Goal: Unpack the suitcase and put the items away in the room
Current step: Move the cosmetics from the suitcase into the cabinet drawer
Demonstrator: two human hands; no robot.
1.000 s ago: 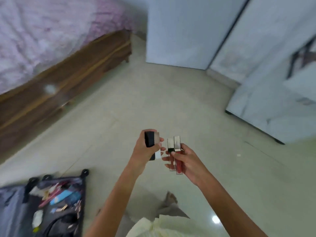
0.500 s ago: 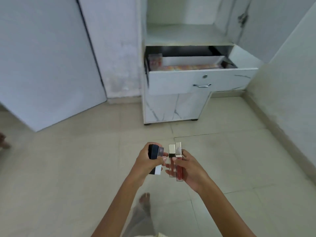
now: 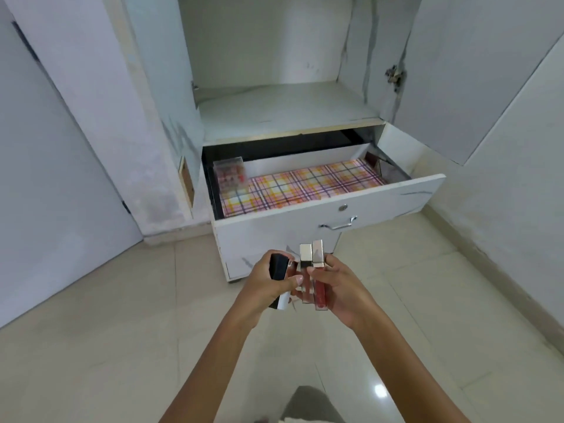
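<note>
Open drawer [image 3: 305,230] sits at 12 o'clock from your hands, plaid liner [image 3: 305,186] inside, clear box [image 3: 230,175] in its 10 o'clock corner. Looks like a stowing step: lift both loads over the front panel, lower them, then lay them flat so nothing topples. Left hand [image 3: 262,285] curls round a black-and-white case [image 3: 278,267]; right hand [image 3: 341,285] pinches two gloss tubes [image 3: 319,293] side by side, just below the drawer front. Tubes stand near upright, long axis 6-to-12, metallic caps toward 12; the case's black end points the same way.
</note>
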